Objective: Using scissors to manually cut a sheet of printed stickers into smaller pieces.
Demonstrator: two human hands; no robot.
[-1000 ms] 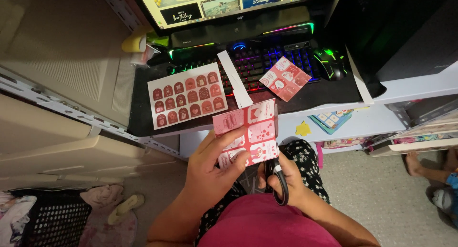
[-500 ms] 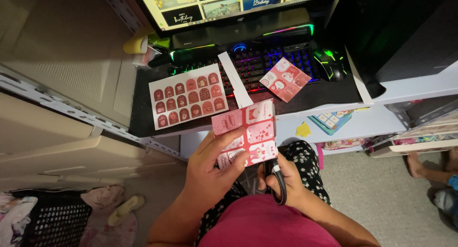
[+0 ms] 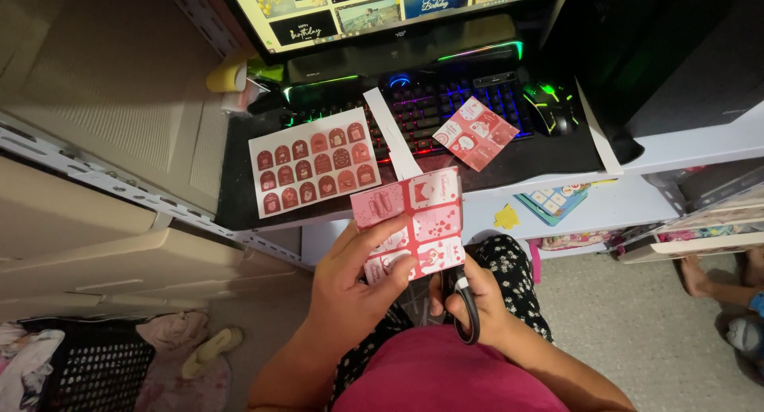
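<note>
My left hand (image 3: 350, 288) holds a pink and red printed sheet of small tag designs (image 3: 414, 221) upright over my lap, fingers spread on its lower left part. My right hand (image 3: 473, 296) grips black-handled scissors (image 3: 465, 300) just under the sheet's bottom edge; the blades are hidden behind the paper. On the dark desk mat lies a white sheet of dark red tag shapes (image 3: 313, 171). A narrow white paper strip (image 3: 391, 133) and a smaller red printed sheet (image 3: 475, 133) rest on the lit keyboard (image 3: 430, 101).
A monitor (image 3: 382, 6) stands behind the keyboard, with a black mouse (image 3: 553, 113) to the right and a yellow object (image 3: 227, 78) at the left. A beige cabinet (image 3: 95, 245) fills the left side. A black basket (image 3: 87, 372) with clothes sits on the floor. Another person's foot (image 3: 704, 273) shows at right.
The printed sheet and both hands have shifted only slightly; the hold on the sheet and scissors is the same.
</note>
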